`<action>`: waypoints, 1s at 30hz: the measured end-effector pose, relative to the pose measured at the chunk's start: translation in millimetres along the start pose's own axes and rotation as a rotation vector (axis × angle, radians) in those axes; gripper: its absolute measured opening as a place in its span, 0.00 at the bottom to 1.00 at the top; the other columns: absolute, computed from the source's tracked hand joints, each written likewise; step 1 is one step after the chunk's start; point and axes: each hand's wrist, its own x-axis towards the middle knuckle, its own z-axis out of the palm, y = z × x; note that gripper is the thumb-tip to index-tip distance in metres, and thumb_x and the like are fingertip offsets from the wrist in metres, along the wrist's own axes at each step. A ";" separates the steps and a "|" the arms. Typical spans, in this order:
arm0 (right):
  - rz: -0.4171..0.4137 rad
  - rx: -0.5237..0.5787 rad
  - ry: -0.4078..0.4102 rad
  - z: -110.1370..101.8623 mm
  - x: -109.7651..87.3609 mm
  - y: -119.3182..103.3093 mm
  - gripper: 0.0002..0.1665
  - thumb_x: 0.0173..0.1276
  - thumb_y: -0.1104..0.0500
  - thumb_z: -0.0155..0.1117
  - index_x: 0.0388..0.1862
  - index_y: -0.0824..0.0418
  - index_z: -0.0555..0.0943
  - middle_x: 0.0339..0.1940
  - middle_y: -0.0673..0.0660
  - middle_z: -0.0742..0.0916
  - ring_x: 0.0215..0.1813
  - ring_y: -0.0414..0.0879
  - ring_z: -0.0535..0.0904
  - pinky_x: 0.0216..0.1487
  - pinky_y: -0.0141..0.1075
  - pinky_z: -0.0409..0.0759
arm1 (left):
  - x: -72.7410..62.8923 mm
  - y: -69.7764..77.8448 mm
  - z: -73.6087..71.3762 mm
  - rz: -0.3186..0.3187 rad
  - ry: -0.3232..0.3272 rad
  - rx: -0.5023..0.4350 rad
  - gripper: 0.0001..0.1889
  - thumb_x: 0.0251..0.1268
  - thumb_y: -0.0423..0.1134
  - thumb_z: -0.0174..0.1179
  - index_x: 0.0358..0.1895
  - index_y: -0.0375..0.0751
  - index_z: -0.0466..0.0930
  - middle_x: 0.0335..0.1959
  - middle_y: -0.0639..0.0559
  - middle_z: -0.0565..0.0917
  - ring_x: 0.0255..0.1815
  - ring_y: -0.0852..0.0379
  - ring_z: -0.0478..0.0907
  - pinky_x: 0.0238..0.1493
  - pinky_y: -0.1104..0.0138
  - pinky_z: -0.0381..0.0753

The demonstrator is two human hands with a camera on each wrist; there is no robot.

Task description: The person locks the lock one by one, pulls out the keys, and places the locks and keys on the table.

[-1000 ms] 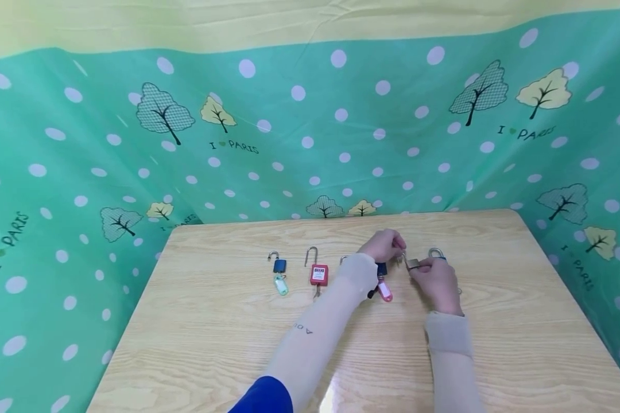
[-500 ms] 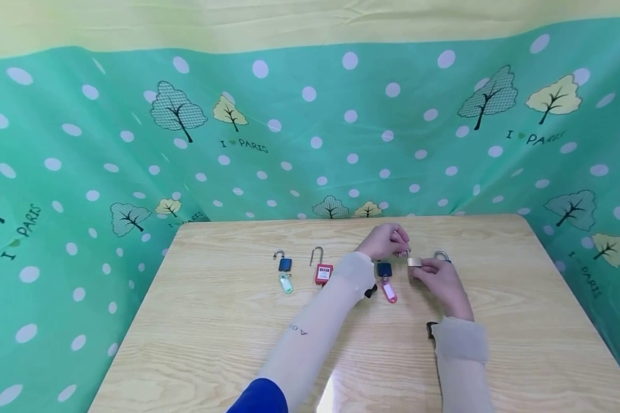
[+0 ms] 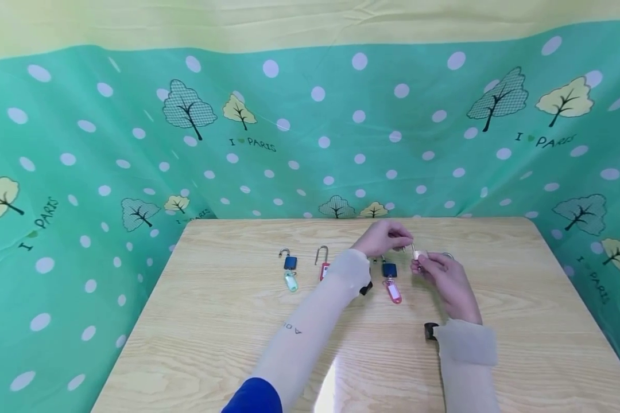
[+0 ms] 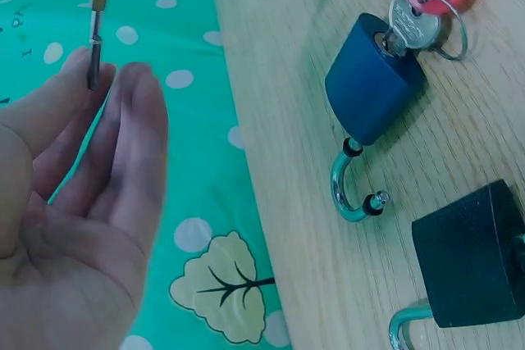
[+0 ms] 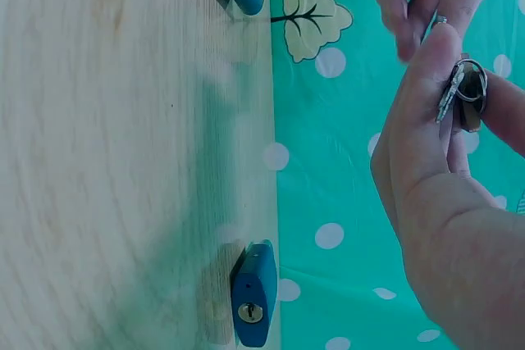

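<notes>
1. Right now the brass lock (image 3: 420, 254) is between the two hands, over the far part of the table (image 3: 227, 344), right of centre. The left wrist view shows its shackle edge-on; whether it is fastened cannot be told.
2. The left hand (image 3: 379, 238) pinches the shackle between thumb and finger, its other fingers loosely bent.
3. The right hand (image 3: 450, 281) grips the lock body from the right, thumb and fingers closed on it. Keys (image 5: 447, 96) on a ring (image 5: 482, 88) hang beside the body.
4. Just left of the brass lock lies a dark blue lock (image 3: 389, 270), shackle open, a key (image 4: 413, 24) in it and a pink tag (image 3: 394, 291) on the near side.
5. Left of that is a black lock (image 4: 472, 260), with the left arm across it in the head view.
6. Further left is a red lock (image 3: 325, 272), partly covered by the left sleeve (image 3: 310, 338). Leftmost is a small blue lock (image 3: 290, 263), shackle open, with a green tag (image 3: 291, 281).
7. Beyond the right hand is another blue lock (image 5: 253, 293), its keyhole visible in the right wrist view.
8. Behind the table hangs a green dotted curtain (image 3: 299, 143) printed with trees.
</notes>
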 end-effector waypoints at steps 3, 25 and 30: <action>-0.015 -0.007 0.003 -0.3 0.2 -2.7 0.33 0.73 0.52 0.56 0.64 0.76 0.63 0.42 0.51 0.87 0.47 0.39 0.83 0.54 0.30 0.77 | -1.8 0.5 -1.8 0.018 0.027 0.053 0.08 0.64 0.46 0.62 0.39 0.48 0.86 0.31 0.59 0.84 0.35 0.57 0.81 0.33 0.72 0.80; -0.060 -0.036 0.048 8.7 0.6 -1.9 0.29 0.73 0.51 0.56 0.61 0.73 0.68 0.49 0.64 0.85 0.46 0.41 0.83 0.52 0.32 0.79 | -12.8 10.5 5.3 -0.042 0.056 -0.234 0.12 0.63 0.43 0.63 0.45 0.41 0.85 0.34 0.52 0.86 0.31 0.59 0.85 0.41 0.66 0.83; -0.053 0.048 0.038 7.3 1.7 -1.8 0.30 0.71 0.52 0.58 0.61 0.74 0.68 0.46 0.60 0.86 0.49 0.45 0.83 0.52 0.31 0.78 | -12.6 8.9 8.2 -0.039 0.063 -0.299 0.13 0.64 0.40 0.63 0.48 0.38 0.84 0.38 0.51 0.86 0.32 0.59 0.85 0.42 0.68 0.83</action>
